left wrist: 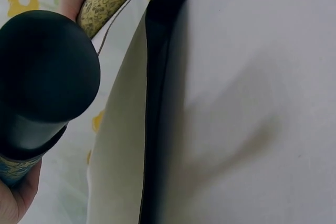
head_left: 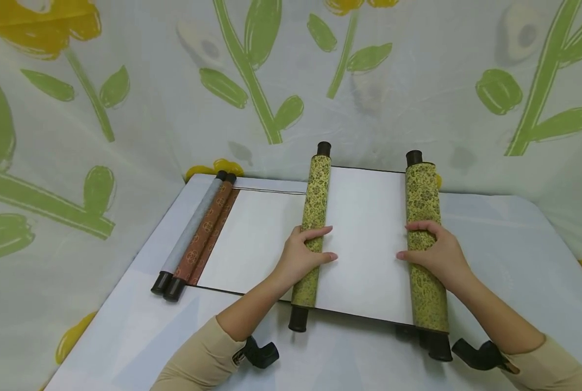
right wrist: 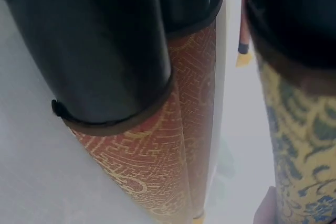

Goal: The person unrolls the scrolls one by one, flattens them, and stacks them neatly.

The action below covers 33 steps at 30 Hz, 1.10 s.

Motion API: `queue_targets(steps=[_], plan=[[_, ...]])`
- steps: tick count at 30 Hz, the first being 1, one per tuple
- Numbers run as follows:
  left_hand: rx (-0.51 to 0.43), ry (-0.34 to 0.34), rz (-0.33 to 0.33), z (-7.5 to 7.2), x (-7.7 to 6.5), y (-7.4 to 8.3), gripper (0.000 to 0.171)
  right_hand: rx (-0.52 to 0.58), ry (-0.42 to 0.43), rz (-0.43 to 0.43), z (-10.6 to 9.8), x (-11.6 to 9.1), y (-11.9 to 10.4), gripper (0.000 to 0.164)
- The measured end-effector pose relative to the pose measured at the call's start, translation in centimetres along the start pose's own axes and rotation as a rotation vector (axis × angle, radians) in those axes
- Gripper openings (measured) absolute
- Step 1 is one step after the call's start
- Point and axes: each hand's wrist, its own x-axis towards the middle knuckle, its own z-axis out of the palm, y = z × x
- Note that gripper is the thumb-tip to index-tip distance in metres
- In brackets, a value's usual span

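Note:
My left hand (head_left: 301, 254) grips the left roller (head_left: 318, 187) of a yellow-green patterned scroll, thumb and fingers around it. On the right, my right hand (head_left: 441, 254) holds the thicker right roller (head_left: 424, 195) the same way. White paper (head_left: 364, 239) stretches between the rollers, raised over a second scroll with red-brown brocade. That second scroll's white sheet (head_left: 261, 233) lies spread to the left, partly hidden by the upper scroll. A black roller knob (left wrist: 47, 66) fills much of the left wrist view. In the right wrist view, red-brown brocade rolls (right wrist: 147, 171) lie beside the yellow roller (right wrist: 304, 145).
At the table's left, a red-brown roller (head_left: 205, 233) lies against a grey-blue roll (head_left: 193, 225), both with black end knobs. The pale table (head_left: 506, 260) extends to the right. A flowered cloth backdrop (head_left: 408, 108) hangs behind and at the sides.

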Motion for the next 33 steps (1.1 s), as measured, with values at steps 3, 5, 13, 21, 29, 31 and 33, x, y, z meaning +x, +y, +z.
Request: queue_targets(steps=[3,5,13,21,29,31,33], plan=[[-0.002,-0.006,0.013,0.0,0.1,0.1,0.051,-0.032,0.01,-0.016,-0.1,-0.1,0.1,0.063],[-0.005,-0.009,0.034,-0.1,0.1,0.2,0.051,-0.042,0.002,-0.015,-0.3,0.0,0.1,0.06],[-0.026,-0.014,0.084,-0.5,0.4,0.1,0.052,-0.006,-0.029,0.001,-1.0,0.3,0.1,0.06],[-0.023,0.002,0.072,-0.9,0.0,-0.8,0.052,-0.051,-0.127,-0.018,-1.5,0.2,0.2,0.062],[-0.028,0.003,0.089,-0.9,-0.2,-0.9,0.053,-0.027,-0.13,-0.011,-1.7,0.0,0.5,0.055],[-0.017,0.013,0.081,-0.8,-0.2,-0.9,0.053,-0.019,-0.097,-0.008,-1.6,0.0,0.5,0.055],[0.002,0.022,0.066,-0.8,-0.1,-0.8,0.055,-0.033,-0.061,-0.024,-1.5,-0.1,0.5,0.056]])
